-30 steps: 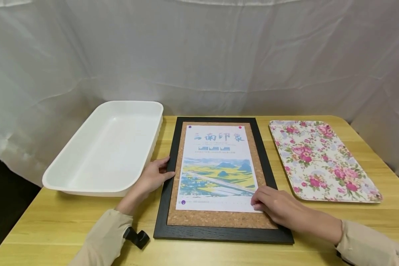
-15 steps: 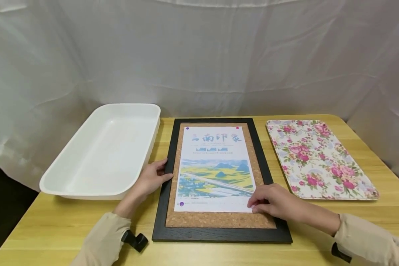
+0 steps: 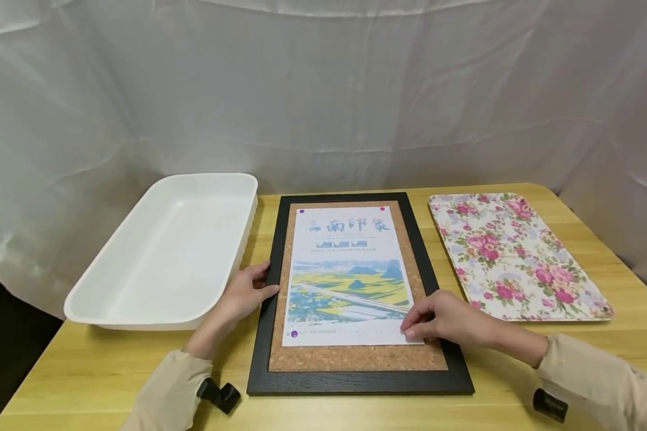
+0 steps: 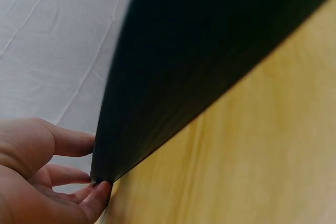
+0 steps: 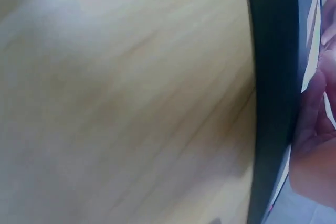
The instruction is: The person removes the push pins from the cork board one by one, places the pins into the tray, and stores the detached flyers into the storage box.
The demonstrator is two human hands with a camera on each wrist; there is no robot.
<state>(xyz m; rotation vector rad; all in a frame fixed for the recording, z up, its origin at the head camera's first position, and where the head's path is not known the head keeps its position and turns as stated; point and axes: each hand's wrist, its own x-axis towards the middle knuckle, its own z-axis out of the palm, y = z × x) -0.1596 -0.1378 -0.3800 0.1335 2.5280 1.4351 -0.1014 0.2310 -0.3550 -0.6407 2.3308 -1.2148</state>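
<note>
Clearly, the head view puts the work mid-table: one printed sheet [image 3: 350, 275] lies on one cork board [image 3: 356, 359] within one black frame [image 3: 356, 382], which rests on the table [image 3: 86, 383] between one white tub [image 3: 178, 245] on the left and one floral tray [image 3: 517, 257] on the right. Three pins can be counted on the sheet: a purple pin [image 3: 301, 211] at its top left corner, a red pin [image 3: 382, 209] at the top right, and a second purple pin [image 3: 294, 334] at the bottom left. Of the two hands, the right hand [image 3: 447, 320] is at the bottom right corner, its grip drawn in, thumb and forefinger close together; whether a pin or only paper sits between them, I cannot tell. The left hand [image 3: 242, 293] has its grip spread, resting against the frame's left edge. I judge the step in hand to be fixing that fourth corner; the next move would call for firm downward pressure there with the frame braced. Next, the left wrist view shows thumb and fingers apart, touching the frame's dark edge. Lastly, the right wrist view catches the right hand only partly, beyond the frame's edge, what it pinches unclear.
</note>
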